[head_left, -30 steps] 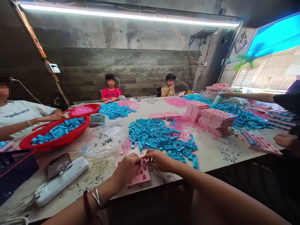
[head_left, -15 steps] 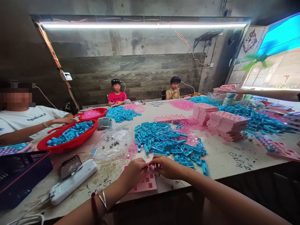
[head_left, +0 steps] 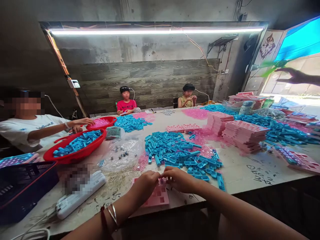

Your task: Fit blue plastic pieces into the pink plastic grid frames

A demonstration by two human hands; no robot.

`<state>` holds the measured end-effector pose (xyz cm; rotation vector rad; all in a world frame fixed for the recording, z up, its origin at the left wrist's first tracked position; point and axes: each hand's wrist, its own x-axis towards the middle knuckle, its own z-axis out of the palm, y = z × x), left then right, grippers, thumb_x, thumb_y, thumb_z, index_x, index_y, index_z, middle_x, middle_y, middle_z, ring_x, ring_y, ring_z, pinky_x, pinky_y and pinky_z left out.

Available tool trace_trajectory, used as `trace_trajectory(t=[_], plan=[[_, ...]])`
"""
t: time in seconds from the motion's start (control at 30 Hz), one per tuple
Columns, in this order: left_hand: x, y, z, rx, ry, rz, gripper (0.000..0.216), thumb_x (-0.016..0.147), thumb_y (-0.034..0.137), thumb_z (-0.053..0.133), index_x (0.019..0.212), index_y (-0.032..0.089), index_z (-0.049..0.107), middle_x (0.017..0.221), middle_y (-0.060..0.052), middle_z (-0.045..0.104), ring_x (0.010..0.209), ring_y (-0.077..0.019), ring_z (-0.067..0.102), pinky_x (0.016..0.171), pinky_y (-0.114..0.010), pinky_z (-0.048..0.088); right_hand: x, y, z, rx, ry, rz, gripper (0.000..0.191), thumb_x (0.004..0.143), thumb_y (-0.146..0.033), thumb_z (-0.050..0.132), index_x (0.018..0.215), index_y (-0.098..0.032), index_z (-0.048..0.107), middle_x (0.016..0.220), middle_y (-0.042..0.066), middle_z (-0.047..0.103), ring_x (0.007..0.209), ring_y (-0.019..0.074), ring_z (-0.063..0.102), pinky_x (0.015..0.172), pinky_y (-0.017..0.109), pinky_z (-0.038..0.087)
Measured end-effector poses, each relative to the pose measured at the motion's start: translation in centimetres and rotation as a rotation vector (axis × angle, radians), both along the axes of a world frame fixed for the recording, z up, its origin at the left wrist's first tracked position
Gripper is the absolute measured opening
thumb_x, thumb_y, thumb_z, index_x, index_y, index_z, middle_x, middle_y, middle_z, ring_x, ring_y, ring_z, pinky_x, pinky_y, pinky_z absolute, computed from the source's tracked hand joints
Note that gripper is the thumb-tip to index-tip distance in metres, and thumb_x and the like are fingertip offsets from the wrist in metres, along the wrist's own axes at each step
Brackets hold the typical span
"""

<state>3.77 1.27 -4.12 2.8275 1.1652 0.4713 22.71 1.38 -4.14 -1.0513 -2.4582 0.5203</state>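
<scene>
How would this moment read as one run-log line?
left hand: over pink tray with square holes; right hand: close to left, grip unclear; beyond: heap of blue oblong plastic pieces

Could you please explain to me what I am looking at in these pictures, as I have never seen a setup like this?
There is no machine here: the two bare hands at the front belong to a person wearing a camera on the head. That one camera gives every picture, looking forward and down.

The left hand and right hand meet over a pink tray with square holes. A small shiny piece shows at the fingertips; which hand grips it, I cannot tell.

Beyond them on the table lie a heap of blue pieces and stacked pink trays. On the left are a red basket of similar blue pieces and a dark basket. Other people sit around the table.
</scene>
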Motion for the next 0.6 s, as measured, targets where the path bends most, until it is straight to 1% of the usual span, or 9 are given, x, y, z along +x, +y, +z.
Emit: trace_trajectory(t=[0.07, 0.17, 0.27, 0.37, 0.43, 0.5, 0.6], plan=[[0.0, 0.0, -0.1, 0.038, 0.045, -0.033, 0.021, 0.084, 0.007, 0.039, 0.087, 0.014, 0.058, 0.079, -0.006, 0.063, 0.073, -0.0179, 0.059, 0.065, -0.028, 0.047, 0.1, -0.1, 0.5, 0.007, -0.002, 0.016, 0.035, 0.073, -0.004, 0.049, 0.101, -0.021, 0.064, 0.088, 0.006, 0.060, 0.079, 0.0142, 0.057, 0.072, 0.025, 0.045], [-0.1, 0.0, 0.2, 0.000, 0.000, -0.041, 0.021, 0.082, 0.006, 0.041, 0.094, 0.016, 0.056, 0.084, -0.005, 0.063, 0.078, -0.0174, 0.059, 0.070, -0.029, 0.048, 0.3, -0.1, 0.9, 0.034, 0.019, -0.005, 0.034, 0.073, -0.004, 0.049, 0.101, -0.018, 0.063, 0.085, 0.006, 0.061, 0.073, 0.0131, 0.057, 0.069, 0.025, 0.045], [-0.5, 0.1, 0.7, -0.070, -0.085, -0.020, 0.020, 0.079, 0.010, 0.049, 0.097, 0.017, 0.055, 0.091, -0.005, 0.063, 0.086, -0.0171, 0.058, 0.077, -0.029, 0.047, 0.4, 0.1, 0.7, 0.062, 0.099, -0.058, 0.032, 0.073, -0.007, 0.051, 0.101, -0.014, 0.061, 0.085, 0.007, 0.062, 0.069, 0.0120, 0.057, 0.067, 0.025, 0.046], [-1.1, 0.4, 1.0, -0.057, -0.086, -0.003, 0.027, 0.077, 0.016, 0.054, 0.104, 0.018, 0.053, 0.100, -0.006, 0.061, 0.095, -0.0191, 0.055, 0.083, -0.032, 0.045, 0.1, 0.1, 0.3, 0.073, 0.202, -0.084, 0.028, 0.072, -0.008, 0.052, 0.098, -0.015, 0.060, 0.084, 0.005, 0.061, 0.066, 0.0103, 0.057, 0.064, 0.023, 0.046], [-1.5, 0.6, 1.0, -0.031, -0.054, 0.002, 0.028, 0.076, 0.022, 0.056, 0.104, 0.018, 0.053, 0.102, -0.007, 0.059, 0.098, -0.0213, 0.053, 0.085, -0.034, 0.044, -0.4, 0.0, 0.1, 0.102, 0.246, -0.090, 0.024, 0.070, -0.008, 0.053, 0.092, -0.015, 0.059, 0.080, 0.004, 0.060, 0.064, 0.0095, 0.055, 0.062, 0.022, 0.045], [-1.9, 0.8, 1.0, -0.029, -0.025, -0.007, 0.027, 0.076, 0.027, 0.057, 0.101, 0.018, 0.054, 0.101, -0.007, 0.059, 0.097, -0.0220, 0.053, 0.083, -0.035, 0.044, -1.1, -0.2, -0.2, 0.137, 0.276, -0.089, 0.020, 0.069, -0.007, 0.053, 0.086, -0.015, 0.058, 0.077, 0.002, 0.058, 0.064, 0.0093, 0.054, 0.061, 0.021, 0.044], [-2.1, 1.0, 1.0, -0.046, -0.003, -0.013, 0.022, 0.076, 0.027, 0.055, 0.096, 0.018, 0.054, 0.097, -0.006, 0.059, 0.093, -0.0209, 0.054, 0.080, -0.032, 0.044, -2.0, -0.3, -0.5, 0.162, 0.294, -0.076, 0.020, 0.067, -0.004, 0.052, 0.082, -0.016, 0.056, 0.077, 0.002, 0.056, 0.065, 0.0092, 0.052, 0.060, 0.020, 0.043]])
